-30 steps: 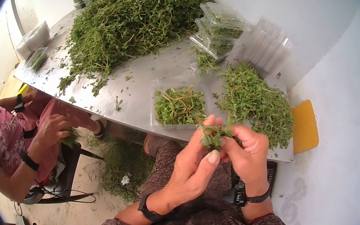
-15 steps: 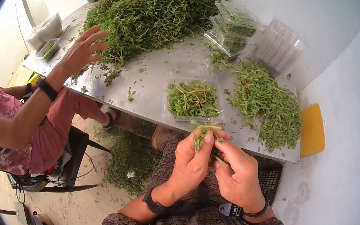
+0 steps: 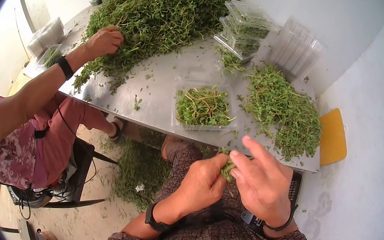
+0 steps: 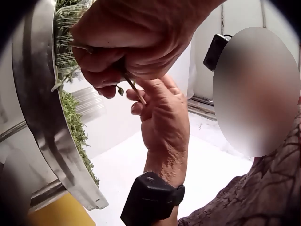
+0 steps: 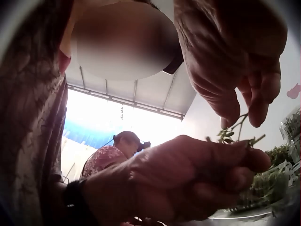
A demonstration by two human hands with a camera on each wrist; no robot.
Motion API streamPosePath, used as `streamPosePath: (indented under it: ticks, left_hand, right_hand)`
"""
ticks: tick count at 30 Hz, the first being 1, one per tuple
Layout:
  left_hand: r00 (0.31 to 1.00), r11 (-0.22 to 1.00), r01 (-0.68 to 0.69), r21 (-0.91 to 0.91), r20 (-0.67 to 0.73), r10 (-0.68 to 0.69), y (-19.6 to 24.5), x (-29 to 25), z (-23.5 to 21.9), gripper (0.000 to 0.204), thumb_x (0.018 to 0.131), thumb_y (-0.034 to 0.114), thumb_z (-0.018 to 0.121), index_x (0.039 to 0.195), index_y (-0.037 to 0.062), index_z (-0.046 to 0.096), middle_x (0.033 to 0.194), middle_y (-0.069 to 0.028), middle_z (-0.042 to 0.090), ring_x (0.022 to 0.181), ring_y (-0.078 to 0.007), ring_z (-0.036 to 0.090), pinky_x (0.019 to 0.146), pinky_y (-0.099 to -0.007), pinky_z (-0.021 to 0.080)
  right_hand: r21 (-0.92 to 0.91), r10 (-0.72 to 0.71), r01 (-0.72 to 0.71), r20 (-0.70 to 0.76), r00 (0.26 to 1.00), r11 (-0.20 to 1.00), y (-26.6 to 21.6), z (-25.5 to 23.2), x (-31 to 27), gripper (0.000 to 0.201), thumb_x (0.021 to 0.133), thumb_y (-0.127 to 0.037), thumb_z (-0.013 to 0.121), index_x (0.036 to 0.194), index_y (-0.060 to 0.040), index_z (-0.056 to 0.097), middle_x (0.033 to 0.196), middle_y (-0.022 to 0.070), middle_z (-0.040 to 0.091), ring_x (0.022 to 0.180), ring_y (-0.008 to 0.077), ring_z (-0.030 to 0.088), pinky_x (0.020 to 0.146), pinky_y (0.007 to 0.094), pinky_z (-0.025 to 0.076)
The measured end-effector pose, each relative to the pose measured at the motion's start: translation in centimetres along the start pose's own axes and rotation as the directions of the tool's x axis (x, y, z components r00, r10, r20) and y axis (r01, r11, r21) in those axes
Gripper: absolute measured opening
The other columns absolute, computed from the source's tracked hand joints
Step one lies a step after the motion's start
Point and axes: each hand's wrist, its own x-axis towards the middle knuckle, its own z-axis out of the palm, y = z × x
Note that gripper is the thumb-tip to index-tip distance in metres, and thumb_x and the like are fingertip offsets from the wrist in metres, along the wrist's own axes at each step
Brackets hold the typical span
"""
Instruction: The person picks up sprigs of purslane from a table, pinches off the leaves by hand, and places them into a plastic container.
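Observation:
My left hand (image 3: 199, 184) grips a small bunch of leafy green sprigs (image 3: 228, 168), its fingers curled over them, above my lap and in front of the table edge. Close beside it is my right hand (image 3: 265, 190), one finger raised. In the right wrist view, the right thumb and a finger pinch a thin stem (image 5: 241, 123) that rises from the bunch in the left fist. The left wrist view has a stem (image 4: 136, 89) running between both hands. Beyond them on the table, a clear plastic box (image 3: 175, 122) holds a heap of cut sprigs (image 3: 202, 106).
A loose pile of greens (image 3: 283, 113) lies to the right, near stacked clear boxes (image 3: 243, 30) and nested empty ones (image 3: 295, 48). A large heap (image 3: 159, 17) covers the back. At left, another person's hand (image 3: 105, 40) reaches into it. A yellow board (image 3: 332, 138) stands by the wall.
My hands have shifted and the sprigs are now mostly hidden inside the left fist. The other person's arm has swung from their lap up to the large heap.

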Motion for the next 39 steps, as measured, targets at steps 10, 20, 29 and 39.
streamPosePath:
  ticks: [10,20,29,39]
  left_hand:
    - [0.988,0.978,-0.043,0.205,0.151,0.011,0.4,-1.0,-1.4,0.024,0.08,0.001,0.057,0.103,-0.0039,0.057,0.082,-0.024,0.063,0.077,-0.0439,0.062,0.065,-0.0482,0.05]
    - [0.982,0.956,-0.184,0.229,0.086,0.168,0.5,-1.2,-1.2,0.026,0.081,0.0,0.062,0.108,-0.0021,0.061,0.084,-0.0195,0.066,0.074,-0.0399,0.064,0.061,-0.0435,0.053]
    - [0.992,0.906,0.124,-0.405,0.015,-0.129,0.6,-1.2,-2.3,0.024,0.106,0.022,0.045,0.112,0.0049,0.062,0.082,0.0003,0.064,0.067,-0.0036,0.053,0.055,-0.0202,0.043]
    - [0.961,0.607,0.262,-0.75,0.148,-0.232,0.7,-0.8,-1.0,0.029,0.107,0.028,0.042,0.12,0.0056,0.056,0.095,-0.0022,0.063,0.069,-0.0042,0.053,0.052,-0.018,0.036]
  right_hand:
    - [-0.033,-0.063,0.071,0.19,0.98,0.997,1.6,0.2,-1.1,0.027,0.067,0.0,0.072,0.093,-0.0026,0.069,0.079,0.0044,0.059,0.069,0.0213,0.06,0.056,0.0316,0.05]
    - [0.201,0.067,-0.089,0.109,0.992,0.976,1.8,1.3,-1.4,0.018,0.066,0.007,0.06,0.081,-0.0013,0.062,0.065,0.0082,0.059,0.054,0.0242,0.06,0.049,0.0317,0.047]
    - [0.652,0.527,-0.548,0.257,0.81,0.524,1.7,0.5,-1.5,0.015,0.092,0.003,0.059,0.103,0.0018,0.068,0.092,0.0122,0.071,0.07,0.0087,0.066,0.06,0.021,0.053]
    - [0.79,0.402,-0.449,0.282,0.871,0.418,1.3,2.1,-0.3,0.02,0.089,0.003,0.065,0.109,0.0003,0.071,0.127,0.0197,0.063,0.072,0.0061,0.062,0.057,0.0178,0.051]
